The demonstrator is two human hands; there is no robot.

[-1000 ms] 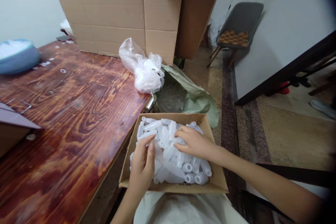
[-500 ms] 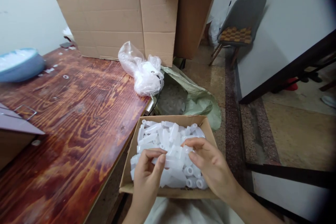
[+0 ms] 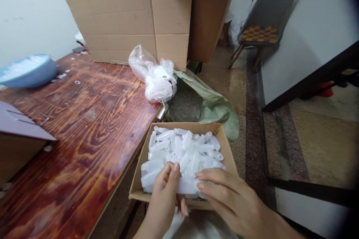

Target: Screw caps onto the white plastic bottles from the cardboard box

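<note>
A small open cardboard box (image 3: pixel 140 190) sits on my lap, filled with several translucent white plastic bottles (image 3: pixel 179 149). My left hand (image 3: pixel 165 198) and my right hand (image 3: pixel 227 201) meet over the box's near edge. Together they pinch one white plastic bottle (image 3: pixel 186 186) held sideways between their fingertips, left fingers on its left end, right fingers on its right end.
A dark wooden table (image 3: pixel 78 127) lies to my left, bearing a large cardboard carton (image 3: pixel 126 18), a knotted clear plastic bag (image 3: pixel 154 76), a blue bowl (image 3: pixel 28 71) and a box corner (image 3: pixel 19 138). A green sack (image 3: pixel 210 104) lies on the floor. A grey chair (image 3: pixel 260 22) stands beyond.
Both hands have drawn back from the middle of the bottle pile to the box's near edge, bringing one bottle with them. The view has shifted slightly.
</note>
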